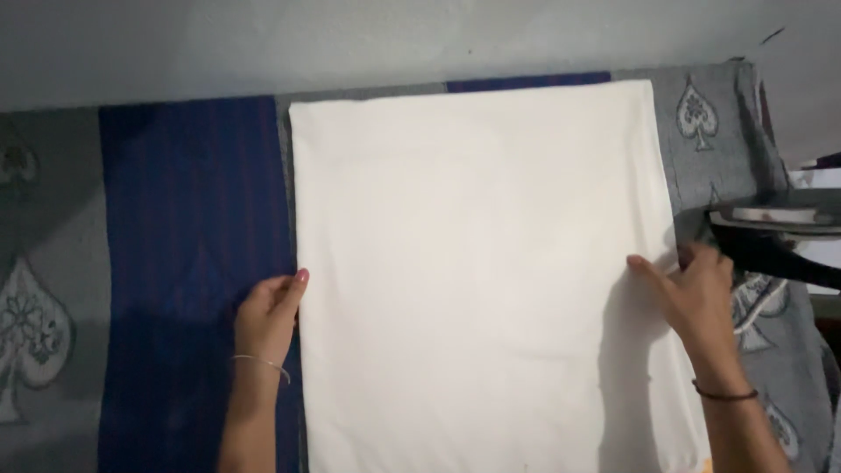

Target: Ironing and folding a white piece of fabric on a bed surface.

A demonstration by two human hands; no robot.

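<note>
Surface: covered by a grey blanket with pale spade shapes, running from the left edge to the right edge, wall along the far edge.
Blue cloth: dark, striped, spread flat over the left half of the surface, reaching from the far edge to the near edge; a strip also showing past the far edge of the white cloth.
White cloth: folded into a smooth rectangle, lying flat mid-surface, left edge overlapping the blue cloth, right edge near the surface's right edge, near end running out of view.
Iron: dark, at the right edge of the surface, just beside the white cloth's right edge and the right hand.
Left hand: thin bangle on the wrist, fingers curled loosely, pinching the white cloth's left edge.
Right hand: dark band on the wrist, fingers spread, pressing on the white cloth's right edge, not clenched.
</note>
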